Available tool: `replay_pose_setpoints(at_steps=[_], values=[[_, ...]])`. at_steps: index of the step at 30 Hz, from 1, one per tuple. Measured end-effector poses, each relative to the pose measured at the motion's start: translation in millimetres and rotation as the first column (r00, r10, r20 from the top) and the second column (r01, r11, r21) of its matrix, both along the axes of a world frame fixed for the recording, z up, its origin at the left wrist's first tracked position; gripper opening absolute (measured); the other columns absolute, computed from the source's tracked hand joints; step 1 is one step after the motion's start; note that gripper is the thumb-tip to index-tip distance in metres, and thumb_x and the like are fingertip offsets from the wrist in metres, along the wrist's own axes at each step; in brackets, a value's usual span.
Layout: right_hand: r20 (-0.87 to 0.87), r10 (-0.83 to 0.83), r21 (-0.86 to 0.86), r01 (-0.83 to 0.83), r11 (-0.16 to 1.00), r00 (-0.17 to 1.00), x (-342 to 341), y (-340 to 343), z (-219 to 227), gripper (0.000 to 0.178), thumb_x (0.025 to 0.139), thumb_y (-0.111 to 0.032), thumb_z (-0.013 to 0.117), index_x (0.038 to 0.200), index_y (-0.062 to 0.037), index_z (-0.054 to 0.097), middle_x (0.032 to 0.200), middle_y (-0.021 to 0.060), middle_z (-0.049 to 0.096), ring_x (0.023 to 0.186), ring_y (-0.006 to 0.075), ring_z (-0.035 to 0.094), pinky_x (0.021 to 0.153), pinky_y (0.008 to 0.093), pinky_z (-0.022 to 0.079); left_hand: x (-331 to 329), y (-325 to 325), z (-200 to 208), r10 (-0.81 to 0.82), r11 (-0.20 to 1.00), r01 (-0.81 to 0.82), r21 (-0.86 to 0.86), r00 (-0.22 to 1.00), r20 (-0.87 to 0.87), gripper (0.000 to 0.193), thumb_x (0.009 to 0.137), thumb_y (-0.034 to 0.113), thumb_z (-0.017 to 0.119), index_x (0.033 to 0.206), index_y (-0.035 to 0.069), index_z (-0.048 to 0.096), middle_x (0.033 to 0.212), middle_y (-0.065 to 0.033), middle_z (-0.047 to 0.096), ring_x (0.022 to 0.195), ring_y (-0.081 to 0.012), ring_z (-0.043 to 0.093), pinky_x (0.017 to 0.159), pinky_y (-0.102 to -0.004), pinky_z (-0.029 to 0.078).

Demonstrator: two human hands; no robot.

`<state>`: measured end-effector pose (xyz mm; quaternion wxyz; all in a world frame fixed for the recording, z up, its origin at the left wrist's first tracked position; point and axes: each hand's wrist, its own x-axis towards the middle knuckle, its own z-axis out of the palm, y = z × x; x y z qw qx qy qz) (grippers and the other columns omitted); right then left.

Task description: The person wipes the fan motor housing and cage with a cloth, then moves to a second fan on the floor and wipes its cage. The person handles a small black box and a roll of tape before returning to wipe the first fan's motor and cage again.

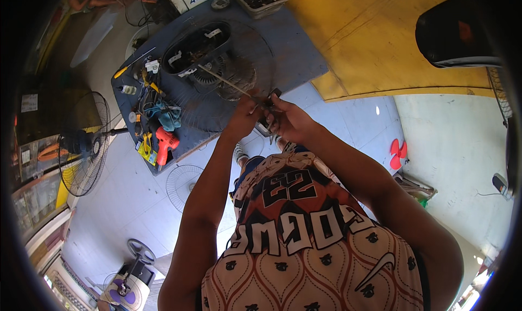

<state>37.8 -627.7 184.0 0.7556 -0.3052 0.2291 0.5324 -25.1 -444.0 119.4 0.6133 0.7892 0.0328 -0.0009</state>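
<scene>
Both hands meet over the near edge of a blue-topped table (302,66). My left hand (243,118) is closed, fingers pinched around the near end of a thin tan cord or rod (225,81). This strip runs back to a dark oval fan base housing (173,45) with white bits on its rim. My right hand (292,120) is closed on a small dark part (276,93), close beside the left fingers; its exact kind is too small to make out. A wire fan guard (190,107) lies flat under the housing, near a dusty round piece.
At the table's left lie a red heat gun or drill (166,142), a blue cloth (166,116), a small bottle (128,89) and several tools. A parts tray (260,0) stands at the far edge. Standing fans (87,142), another guard (185,186) and a red fan blade (398,153) surround me.
</scene>
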Motion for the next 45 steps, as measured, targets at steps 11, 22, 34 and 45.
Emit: replay_pose_setpoints(at_steps=[11, 22, 34, 45], values=[[0.732, 0.187, -0.258, 0.012, 0.966, 0.655, -19.4, 19.4, 8.6, 0.075, 0.096, -0.011, 0.073, 0.15, -0.0039, 0.022, 0.108, 0.0132, 0.069, 0.093, 0.0187, 0.067, 0.077, 0.0348, 0.055, -50.3, -21.6, 82.2, 0.512, 0.854, -0.519, 0.044, 0.852, 0.108, 0.052, 0.089, 0.021, 0.08, 0.134, 0.005, 0.06, 0.125, -0.0163, 0.056, 0.118, -0.0298, 0.054, 0.101, -0.0431, 0.047], [0.807, 0.577, -0.544, -0.222, 0.809, 0.124, -31.3, 30.5, -11.9, 0.066, 0.093, -0.008, 0.072, 0.147, -0.0058, 0.034, 0.115, 0.0178, 0.071, 0.112, 0.0299, 0.071, 0.095, 0.038, 0.055, -105.5, -16.3, 95.3, 0.36, 0.928, -0.372, -0.005, 0.901, -0.24, 0.053, 0.095, 0.045, 0.074, 0.119, -0.002, 0.068, 0.141, -0.0206, 0.045, 0.128, -0.0361, 0.047, 0.105, -0.0471, 0.044], [0.604, 0.706, -0.59, -0.387, 0.708, 0.371, -19.5, 41.7, -7.3, 0.028, 0.096, -0.023, 0.074, 0.112, 0.0007, 0.071, 0.097, 0.0119, 0.074, 0.09, 0.0189, 0.069, 0.082, 0.0352, 0.054, -113.3, -11.7, 41.6, 0.357, 0.817, -0.543, -0.193, 0.739, -0.571, 0.056, 0.106, 0.051, 0.055, 0.115, -0.003, 0.068, 0.098, -0.0095, 0.073, 0.089, -0.0174, 0.067, 0.078, -0.0329, 0.055], [0.519, 0.548, -0.666, -0.092, 0.74, 0.656, -42.6, 60.9, -16.8, 0.024, 0.101, -0.02, 0.065, 0.101, 0.0029, 0.073, 0.082, 0.0076, 0.069, 0.074, 0.015, 0.061, 0.068, 0.0331, 0.049, -101.2, -40.0, 8.8, 0.386, 0.734, -0.654, -0.183, 0.624, -0.68, 0.056, 0.105, 0.047, 0.058, 0.1, -0.007, 0.072, 0.082, -0.0124, 0.072, 0.075, -0.0189, 0.07, 0.072, -0.0349, 0.056]])
